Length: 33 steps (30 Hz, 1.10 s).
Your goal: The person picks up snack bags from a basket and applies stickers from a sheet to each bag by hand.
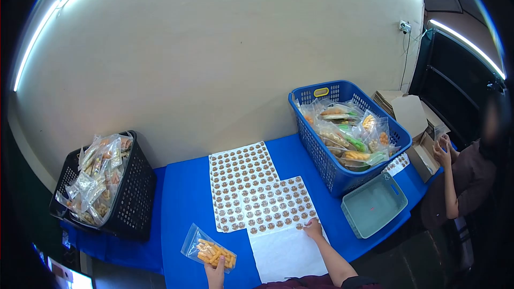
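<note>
My left hand [216, 274] is closed on the lower edge of a clear zip bag [210, 250] of yellow-orange stick snacks, held above the blue table. My right hand [312, 229] rests at the lower right of a white sheet of round brown stickers [276, 203], its fingertips pinched together beside the lowest stickers. Whether a sticker is between those fingers is hidden. Below the printed rows, the sheet's backing [286, 254] is bare white. A second sticker sheet [235, 182] lies beside and partly under it.
A blue basket [342, 174] full of snack bags stands at the back right, with a grey-green tray [375, 206] before it. On the left is a black basket [142, 192] of packed bags. At far right another person [455, 182] handles something near open cardboard boxes [423, 155].
</note>
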### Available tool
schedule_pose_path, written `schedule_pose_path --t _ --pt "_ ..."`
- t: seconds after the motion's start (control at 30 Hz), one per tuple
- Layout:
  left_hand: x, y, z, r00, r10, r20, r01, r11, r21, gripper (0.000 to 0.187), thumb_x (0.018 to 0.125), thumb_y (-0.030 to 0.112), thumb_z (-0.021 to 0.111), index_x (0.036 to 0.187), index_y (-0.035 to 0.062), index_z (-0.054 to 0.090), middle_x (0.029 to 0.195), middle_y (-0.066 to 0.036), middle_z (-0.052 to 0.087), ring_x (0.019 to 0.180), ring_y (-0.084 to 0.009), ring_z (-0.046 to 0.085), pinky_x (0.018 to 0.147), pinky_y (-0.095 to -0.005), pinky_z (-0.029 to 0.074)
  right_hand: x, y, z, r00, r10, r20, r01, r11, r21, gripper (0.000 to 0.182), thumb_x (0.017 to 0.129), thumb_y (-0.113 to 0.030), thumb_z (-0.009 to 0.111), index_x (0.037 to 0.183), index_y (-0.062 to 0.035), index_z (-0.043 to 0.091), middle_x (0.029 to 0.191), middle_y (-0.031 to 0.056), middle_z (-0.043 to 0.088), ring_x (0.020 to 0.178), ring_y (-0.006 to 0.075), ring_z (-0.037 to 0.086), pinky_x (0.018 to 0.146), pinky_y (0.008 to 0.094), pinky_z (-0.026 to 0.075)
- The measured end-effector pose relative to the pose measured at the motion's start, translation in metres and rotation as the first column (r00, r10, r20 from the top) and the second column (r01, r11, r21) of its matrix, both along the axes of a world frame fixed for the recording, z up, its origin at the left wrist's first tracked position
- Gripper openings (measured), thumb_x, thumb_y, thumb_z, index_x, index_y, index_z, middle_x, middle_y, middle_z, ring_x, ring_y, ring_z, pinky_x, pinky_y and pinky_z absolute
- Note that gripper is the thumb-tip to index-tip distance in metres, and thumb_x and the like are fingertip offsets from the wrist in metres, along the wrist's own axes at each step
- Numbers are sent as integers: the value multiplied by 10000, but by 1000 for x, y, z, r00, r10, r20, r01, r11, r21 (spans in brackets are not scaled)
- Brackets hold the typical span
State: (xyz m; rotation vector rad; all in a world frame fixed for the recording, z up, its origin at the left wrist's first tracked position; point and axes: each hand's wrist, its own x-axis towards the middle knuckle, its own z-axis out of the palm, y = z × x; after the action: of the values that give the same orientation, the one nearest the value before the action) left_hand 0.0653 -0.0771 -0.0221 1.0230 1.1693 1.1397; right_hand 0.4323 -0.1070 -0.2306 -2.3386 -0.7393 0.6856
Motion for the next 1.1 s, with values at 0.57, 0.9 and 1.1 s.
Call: schedule_pose_path --t 0.57,0.9,1.1 --pt "-6 -3 5 999 -37 -28 37 999 12 385 774 88 564 1090 -31 380 996 -112 514 881 -164 532 748 -268 441 -19 -9 -7 946 -231 226 140 923 358 100 665 -98 618 731 -50 560 697 89 560 687 247 541 613 347 420" --pt "5 7 21 973 -200 114 212 971 -107 348 792 125 544 1083 -16 416 995 -98 533 882 -164 544 748 -266 450 -97 -1 175 633 401 -662 109 801 588 110 757 -77 575 845 -14 592 795 33 592 698 91 531 634 217 424" --pt "34 16 48 889 -427 166 439 898 -42 382 791 187 565 1087 -12 427 986 -82 540 877 -141 533 740 -252 440 -162 -2 292 608 584 -538 46 650 758 155 737 -21 593 886 11 567 759 44 573 722 89 532 656 205 425"
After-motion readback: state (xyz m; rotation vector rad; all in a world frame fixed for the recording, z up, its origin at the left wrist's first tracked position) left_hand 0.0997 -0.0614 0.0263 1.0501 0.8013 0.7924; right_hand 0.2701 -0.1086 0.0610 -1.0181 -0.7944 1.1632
